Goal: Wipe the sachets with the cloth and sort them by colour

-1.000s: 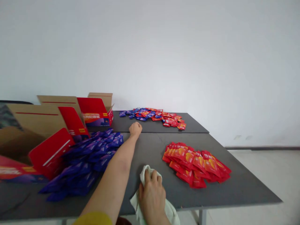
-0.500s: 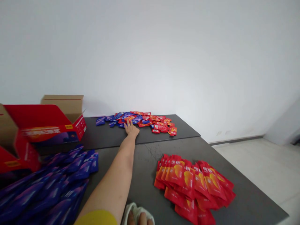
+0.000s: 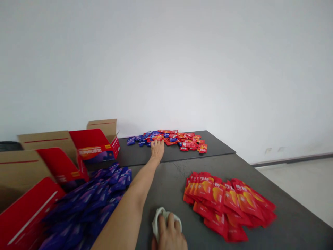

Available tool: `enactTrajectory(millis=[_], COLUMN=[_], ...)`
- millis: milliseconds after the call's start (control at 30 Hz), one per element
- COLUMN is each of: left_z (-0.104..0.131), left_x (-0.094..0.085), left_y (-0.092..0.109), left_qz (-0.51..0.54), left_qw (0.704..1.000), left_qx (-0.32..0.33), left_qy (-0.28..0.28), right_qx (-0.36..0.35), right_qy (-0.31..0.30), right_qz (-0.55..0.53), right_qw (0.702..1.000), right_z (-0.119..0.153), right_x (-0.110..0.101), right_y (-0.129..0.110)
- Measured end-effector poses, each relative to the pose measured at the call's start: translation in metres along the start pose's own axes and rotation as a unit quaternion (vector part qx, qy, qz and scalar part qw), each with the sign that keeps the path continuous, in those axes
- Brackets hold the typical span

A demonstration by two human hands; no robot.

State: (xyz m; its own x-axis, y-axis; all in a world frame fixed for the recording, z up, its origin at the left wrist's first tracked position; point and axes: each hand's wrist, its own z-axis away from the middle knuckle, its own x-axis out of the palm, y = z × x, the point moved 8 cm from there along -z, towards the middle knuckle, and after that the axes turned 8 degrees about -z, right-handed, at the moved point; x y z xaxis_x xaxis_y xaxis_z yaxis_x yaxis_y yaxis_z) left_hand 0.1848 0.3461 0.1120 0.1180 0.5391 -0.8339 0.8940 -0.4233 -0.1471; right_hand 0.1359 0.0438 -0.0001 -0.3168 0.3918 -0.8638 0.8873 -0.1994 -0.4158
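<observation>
Cloth (image 3: 156,222) is lying bunched near the front of the dark surface (image 3: 166,189), between the red packets and the left arm, and the right hand (image 3: 171,239) is covering it from above. The right fingers are bending over the folds and grasping the cloth, probably because a gathered wad is giving them more to press on than a flat sheet.

The left arm (image 3: 136,201) is spanning the surface, and the left hand (image 3: 157,150) is standing at the near edge of the mixed packets (image 3: 171,139), in front of the wall (image 3: 166,69). That pile is lying so far back that the elbow is having to straighten almost fully. The left fingers are pointing toward the pile with the back of the hand facing the camera; whether they are touching, gripping or staying loose, I cannot tell.

On the right, the red packets (image 3: 229,205) are overlapping like a loose fan, mostly showing their printed fronts, which is seemingly keeping the heap low and steady. On the left, the blue packets (image 3: 91,205) are spreading just beside the open boxes (image 3: 91,151). The flaps are standing up or leaning outward, likely leaving the tops unobstructed.
</observation>
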Motion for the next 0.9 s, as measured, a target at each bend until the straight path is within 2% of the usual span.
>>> enactTrajectory(millis=[133,300,400,467,600,700,767,833,900], left_z=[0.032,0.073,0.097,0.113,0.148,0.166,0.176,0.190,0.208], left_x=[-0.058,-0.142,-0.172,-0.176,-0.160,-0.145,-0.134,-0.119,-0.105], left_y=[0.009,0.019,0.023,0.028,0.040,0.053,0.062,0.067,0.069], left_qz=[-0.010,-0.028,-0.044,-0.050,-0.038,0.050,0.099,0.158,0.260], left_qw=[0.998,0.991,0.981,0.971,0.941,0.938,0.935,0.916,0.880], left_qx=[-0.037,-0.085,-0.105,-0.106,-0.111,-0.121,-0.123,-0.142,-0.176], left_qy=[-0.046,-0.095,-0.158,-0.210,-0.317,-0.321,-0.318,-0.339,-0.356], right_qx=[-0.013,0.005,0.019,0.027,0.064,0.087,0.074,0.051,0.023], right_qy=[0.000,0.002,0.002,-0.009,-0.052,-0.060,-0.042,-0.011,0.025], right_qz=[-0.018,-0.013,-0.004,0.001,-0.008,-0.033,-0.046,-0.053,-0.060], right_qw=[1.000,1.000,1.000,1.000,0.997,0.994,0.995,0.997,0.998], right_z=[0.007,0.021,0.036,0.047,0.065,0.072,0.072,0.070,0.066], right_x=[-0.033,-0.048,-0.053,-0.058,-0.075,-0.097,-0.113,-0.127,-0.136], right_y=[-0.010,-0.005,-0.001,0.002,0.014,0.024,0.027,0.029,0.029])
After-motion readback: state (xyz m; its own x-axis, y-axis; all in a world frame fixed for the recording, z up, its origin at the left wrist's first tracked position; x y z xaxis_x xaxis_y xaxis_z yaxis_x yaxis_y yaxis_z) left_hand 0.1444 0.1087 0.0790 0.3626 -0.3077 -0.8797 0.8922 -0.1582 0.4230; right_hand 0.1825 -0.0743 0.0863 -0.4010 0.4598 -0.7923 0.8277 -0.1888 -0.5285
